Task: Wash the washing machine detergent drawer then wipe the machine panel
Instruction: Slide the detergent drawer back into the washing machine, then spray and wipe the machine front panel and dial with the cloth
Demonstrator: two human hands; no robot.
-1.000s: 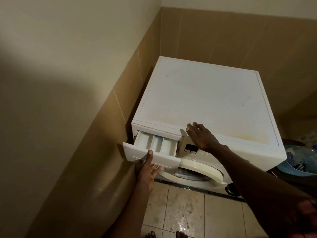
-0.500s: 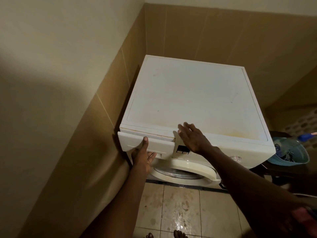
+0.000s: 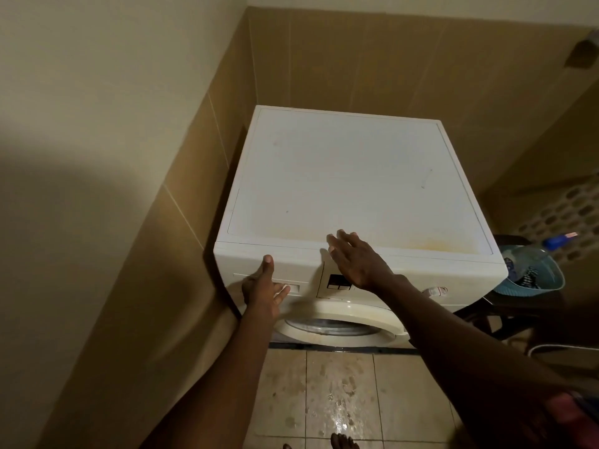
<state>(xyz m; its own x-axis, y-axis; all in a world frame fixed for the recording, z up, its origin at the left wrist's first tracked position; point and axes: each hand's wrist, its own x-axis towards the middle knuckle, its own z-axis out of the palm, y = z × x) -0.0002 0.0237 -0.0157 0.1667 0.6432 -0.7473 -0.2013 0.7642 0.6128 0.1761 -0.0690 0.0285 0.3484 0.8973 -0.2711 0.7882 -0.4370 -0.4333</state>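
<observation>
A white front-loading washing machine stands in a tiled corner. Its detergent drawer sits at the left of the front panel, pushed in flush. My left hand presses against the drawer front, thumb pointing up and fingers at the handle recess. My right hand lies flat with fingers spread on the panel's top edge, above the dark display. A round dial shows at the panel's right. The door ring is below.
Tiled walls close in on the left and behind. A blue basin with cloth in it rests on a dark stool at the right, with a blue bottle behind it. The floor tiles are wet. My toes show at the bottom edge.
The drawer stood pulled out with its compartments showing; my left hand has pushed it fully into the machine. My right hand stayed on the panel edge.
</observation>
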